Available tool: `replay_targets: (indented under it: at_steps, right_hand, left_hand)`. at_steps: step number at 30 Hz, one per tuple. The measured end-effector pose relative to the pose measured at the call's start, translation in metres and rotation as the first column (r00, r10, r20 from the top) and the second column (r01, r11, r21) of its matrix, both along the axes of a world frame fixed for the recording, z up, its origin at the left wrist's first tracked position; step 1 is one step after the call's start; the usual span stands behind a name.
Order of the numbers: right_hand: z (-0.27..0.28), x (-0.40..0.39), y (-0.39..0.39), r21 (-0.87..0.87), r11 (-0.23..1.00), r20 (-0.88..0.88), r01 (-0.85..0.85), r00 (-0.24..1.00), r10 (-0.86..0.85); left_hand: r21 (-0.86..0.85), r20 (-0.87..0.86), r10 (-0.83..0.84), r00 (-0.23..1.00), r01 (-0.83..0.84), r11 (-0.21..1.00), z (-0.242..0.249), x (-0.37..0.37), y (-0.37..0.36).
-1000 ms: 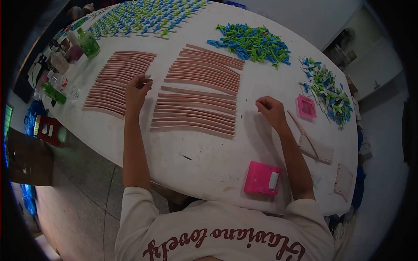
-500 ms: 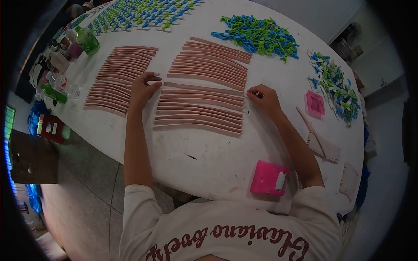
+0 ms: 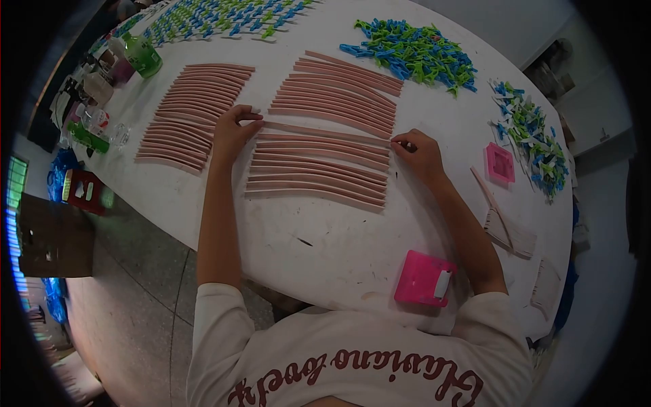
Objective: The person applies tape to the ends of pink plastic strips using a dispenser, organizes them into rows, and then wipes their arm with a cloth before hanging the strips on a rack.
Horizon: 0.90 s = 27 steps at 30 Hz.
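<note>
A thin pinkish strip point(image 3: 325, 131) lies across the gap between two groups of similar strips in the middle of the table. My left hand point(image 3: 232, 134) is at its left end, thumb and forefinger closed together there. At the other end my right hand point(image 3: 422, 154) pinches with bent fingers. Above the strip is the upper group of strips point(image 3: 339, 95), in close slanted rows. Below it lies the lower group of strips point(image 3: 319, 169). Another set of strips point(image 3: 186, 115) is left of my left hand.
Blue and green clips form a pile point(image 3: 420, 54) at the back and a second heap point(image 3: 532, 139) at right. A pink tray point(image 3: 500, 163) and a pink tape dispenser point(image 3: 422, 277) stand on the white table point(image 3: 325, 251). Bottles point(image 3: 141, 55) crowd the left edge.
The whole view has shifted slightly, so the table contents appear a little to the right. Both hands stay at the ends of the same strip, with little visible movement.
</note>
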State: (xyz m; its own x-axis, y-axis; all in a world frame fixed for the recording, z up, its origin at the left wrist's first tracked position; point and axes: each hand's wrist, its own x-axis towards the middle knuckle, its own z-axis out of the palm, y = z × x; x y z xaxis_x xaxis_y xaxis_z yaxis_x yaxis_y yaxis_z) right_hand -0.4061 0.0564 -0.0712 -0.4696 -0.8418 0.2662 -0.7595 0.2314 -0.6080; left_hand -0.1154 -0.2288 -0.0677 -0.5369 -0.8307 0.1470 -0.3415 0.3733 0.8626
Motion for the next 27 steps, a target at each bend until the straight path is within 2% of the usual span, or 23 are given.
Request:
replay_targets:
  at_steps: [16, 18, 27]
  right_hand:
    - [-0.0013, -0.0024, -0.0011, -0.015, 0.999, -0.021, -0.039, 0.999, 0.039]
    - [0.0002, -0.0024, -0.0010, -0.006, 0.999, -0.006, -0.042, 0.999, 0.042]
    - [-0.0008, -0.0031, -0.0030, -0.001, 0.999, -0.031, -0.050, 0.998, 0.050]
  left_hand:
    - [-0.048, 0.053, -0.026, 0.998, 0.029, 0.998, -0.0029, 0.0004, -0.0025]
    - [-0.061, 0.113, 0.021, 0.993, -0.014, 0.998, 0.0003, -0.0007, 0.0008]
    - [-0.048, 0.098, 0.013, 0.995, -0.008, 0.999, -0.0013, -0.0012, 0.0002]
